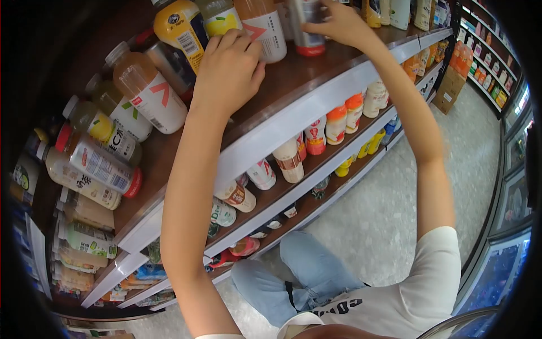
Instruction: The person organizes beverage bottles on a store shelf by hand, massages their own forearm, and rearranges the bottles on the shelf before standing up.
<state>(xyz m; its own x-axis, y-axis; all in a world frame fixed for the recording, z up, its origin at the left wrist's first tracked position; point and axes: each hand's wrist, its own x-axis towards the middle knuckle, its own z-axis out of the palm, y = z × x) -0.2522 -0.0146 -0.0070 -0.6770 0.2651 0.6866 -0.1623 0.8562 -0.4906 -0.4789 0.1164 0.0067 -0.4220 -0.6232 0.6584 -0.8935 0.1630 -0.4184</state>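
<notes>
My right hand (341,25) is at the top shelf, its fingers against a slightly blurred bottle (310,49) with a red base and a pale, dark-marked label. That bottle stands nearly upright. My left hand (228,70) has bent fingers, tips hidden, in front of a lemon-label bottle (223,21). Close beside it are a yellow bottle (179,31) with a barcode and a peach-coloured drink bottle (270,34) with a white label. Whatever the left fingers hold, if anything, is out of sight.
More drink bottles (149,90) line the brown top shelf (299,85) to the left. Its white front edge (293,121) runs below my forearms. Lower shelves hold white and red bottles (336,124). A cardboard box (449,90) stands on the grey floor, and glass-door coolers (514,198) line the right.
</notes>
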